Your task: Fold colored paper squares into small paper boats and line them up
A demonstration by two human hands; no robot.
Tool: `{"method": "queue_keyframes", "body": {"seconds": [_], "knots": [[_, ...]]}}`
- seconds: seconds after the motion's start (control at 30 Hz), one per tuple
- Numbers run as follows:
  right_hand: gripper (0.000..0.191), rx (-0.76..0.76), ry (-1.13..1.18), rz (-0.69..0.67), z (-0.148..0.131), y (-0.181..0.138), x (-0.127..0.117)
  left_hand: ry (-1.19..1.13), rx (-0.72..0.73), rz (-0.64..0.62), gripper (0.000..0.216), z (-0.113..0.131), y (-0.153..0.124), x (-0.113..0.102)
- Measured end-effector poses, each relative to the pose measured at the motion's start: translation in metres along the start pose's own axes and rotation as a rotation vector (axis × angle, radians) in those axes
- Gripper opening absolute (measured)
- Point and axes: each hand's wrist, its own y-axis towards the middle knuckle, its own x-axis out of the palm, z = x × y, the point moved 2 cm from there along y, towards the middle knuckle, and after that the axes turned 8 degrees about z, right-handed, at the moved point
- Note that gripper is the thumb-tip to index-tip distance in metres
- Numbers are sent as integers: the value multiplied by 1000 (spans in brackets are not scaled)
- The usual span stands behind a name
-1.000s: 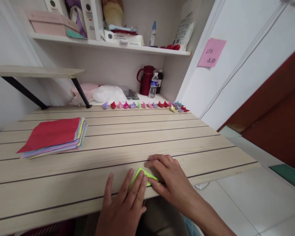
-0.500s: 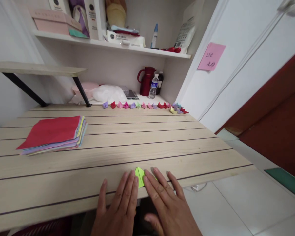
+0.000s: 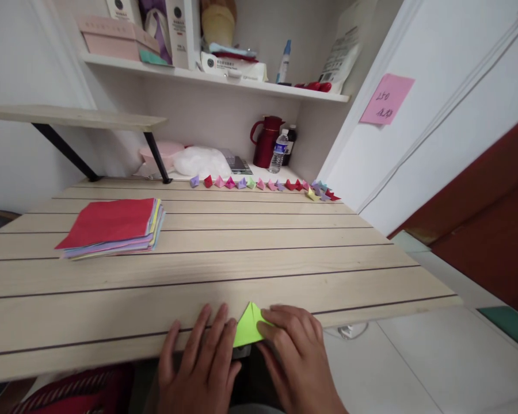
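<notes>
A bright yellow-green piece of folded paper (image 3: 247, 329) lies at the table's front edge, its pointed tip facing away from me and a crease running down from the tip. My right hand (image 3: 296, 348) has its fingers curled over the paper's right side, gripping that edge; the thumb is lower, partly hidden. To the left, my left hand (image 3: 202, 353) rests with fingers stretched out and spread, the fingertips beside the paper's left edge. Whether the left index finger touches the paper I cannot tell.
A stack of coloured paper (image 3: 112, 224) with a red sheet on top lies at the left. Several small folded paper boats (image 3: 242, 183) line the back edge. Behind them stand a dark red jug (image 3: 266, 142) and a water bottle (image 3: 278, 152). A raised shelf (image 3: 90, 117) overhangs the left.
My right hand has gone from lying flat to curling its fingers around the paper's right side. My left hand has slid left off the paper, uncovering more of it. The view has shifted slightly.
</notes>
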Motion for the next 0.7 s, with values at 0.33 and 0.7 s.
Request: {"method": "queue_keyframes", "body": {"seconds": [0.33, 0.7], "knots": [[28, 884, 832, 97, -4, 31, -14, -972, -976, 77, 63, -6, 19, -6], [30, 739, 677, 127, -23, 52, -1, -1695, -1402, -197, 68, 12, 58, 0]]}}
